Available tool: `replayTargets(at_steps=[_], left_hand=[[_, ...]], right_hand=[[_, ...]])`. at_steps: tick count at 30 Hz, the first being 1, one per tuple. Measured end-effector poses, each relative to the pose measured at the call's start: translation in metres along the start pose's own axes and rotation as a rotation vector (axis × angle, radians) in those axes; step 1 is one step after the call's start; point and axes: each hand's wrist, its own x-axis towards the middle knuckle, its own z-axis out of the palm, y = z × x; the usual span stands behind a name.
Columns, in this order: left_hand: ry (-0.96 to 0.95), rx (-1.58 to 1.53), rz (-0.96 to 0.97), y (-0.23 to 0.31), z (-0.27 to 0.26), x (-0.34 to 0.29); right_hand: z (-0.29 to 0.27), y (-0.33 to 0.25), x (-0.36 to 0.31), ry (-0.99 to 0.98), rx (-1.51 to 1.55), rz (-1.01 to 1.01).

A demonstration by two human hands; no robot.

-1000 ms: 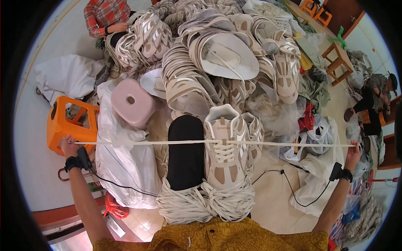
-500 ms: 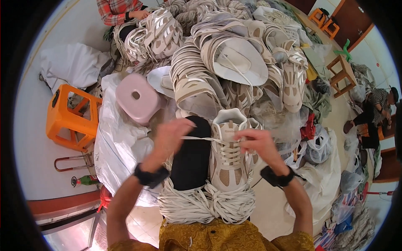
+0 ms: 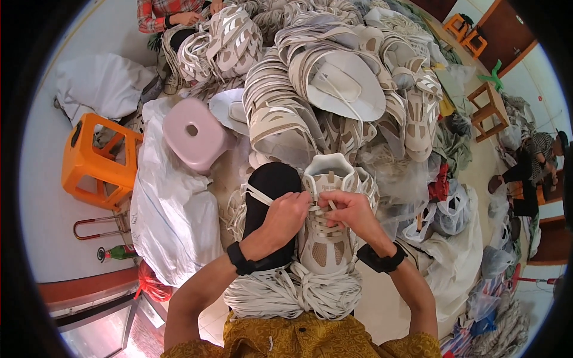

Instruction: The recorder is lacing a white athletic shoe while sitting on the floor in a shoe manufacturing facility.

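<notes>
A beige and white shoe upper (image 3: 327,247) stands on my lap, its heel opening facing away from me. Pale flat shoelace (image 3: 258,194) is threaded across its front, and a loose stretch sticks out past my left fingers. My left hand (image 3: 285,216) pinches the lace at the left row of eyelets. Just opposite, my right hand (image 3: 351,213) has thumb and forefinger closed at the upper eyelets, on lace as far as shows; the exact grip is partly hidden. Beside the upper lies a black rounded surface (image 3: 271,179), apparently my covered knee. Bundled laces (image 3: 292,295) lie across my lap.
Stacked shoe uppers (image 3: 280,113) fill the floor ahead. To the left are a pink stool (image 3: 197,134), an orange stool (image 3: 98,161) and white sacking (image 3: 173,227). Plastic bags (image 3: 450,209) lie right. Another person (image 3: 170,18) sits far left; one more (image 3: 534,161) sits far right.
My left hand has moved right and down, from beyond the black surface to the upper's eyelets. The lace stretched between my hands is now drawn in; my right hand has shifted slightly left.
</notes>
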Motion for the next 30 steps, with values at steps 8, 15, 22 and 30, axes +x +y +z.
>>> replayTargets(at_steps=[8, 15, 22, 30], left_hand=[[-0.027, 0.432, 0.34, 0.016, -0.003, 0.005], [-0.547, 0.643, 0.327, 0.027, -0.02, 0.028], [-0.835, 0.225, -0.102, 0.013, -0.025, 0.071], [-0.633, 0.387, 0.074, 0.021, -0.018, 0.056]], right_hand=[[-0.007, 0.008, -0.011, 0.046, 0.144, -0.006], [-0.041, 0.01, -0.021, 0.176, 0.211, -0.064], [-0.038, 0.033, -0.016, 0.129, 0.137, -0.008], [-0.04, 0.042, -0.017, 0.227, -0.403, -0.46]])
